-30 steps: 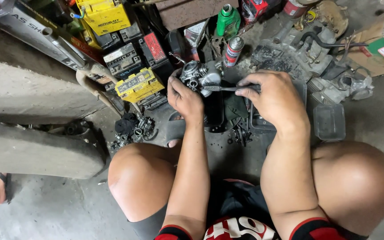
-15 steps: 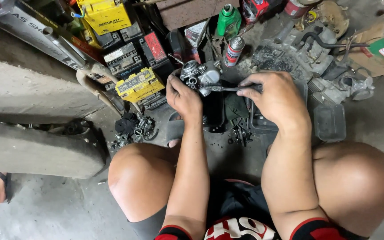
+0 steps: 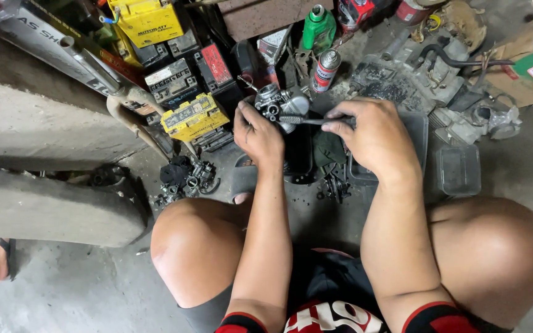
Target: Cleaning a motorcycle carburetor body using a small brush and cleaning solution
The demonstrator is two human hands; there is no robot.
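Your left hand (image 3: 259, 134) is curled around a small metal carburettor (image 3: 277, 106), fingers wrapped over its near side and thumb up by its top, holding it just above the floor clutter in front of your knees. Your right hand (image 3: 371, 137) is closed on the handle end of a slim tool (image 3: 303, 121), which looks like a screwdriver, pinched between thumb and first fingers; its shaft runs level to the left and its tip meets the carburettor's right side.

Compared with a second ago, almost nothing has moved. Both hands sit where they were, the tool stays at the same angle and the carburettor has not turned or dropped. Any change is too small to read: a slight roll of your right wrist at most, and I cannot tell even that for sure. I judge that you are working one fastener or jet in place, with the turning done by your fingers rather than by your arm.

Around you, a yellow battery (image 3: 194, 117) lies just left of your left hand, with darker batteries (image 3: 171, 80) behind it. A spray can (image 3: 326, 69) and a green bottle (image 3: 318, 27) stand beyond the carburettor. Engine parts (image 3: 414, 80) spread to the right, a clear tub (image 3: 459, 169) sits near your right knee, and a black tray (image 3: 300, 154) lies under your hands. Small loose parts (image 3: 183, 179) lie by your left knee.
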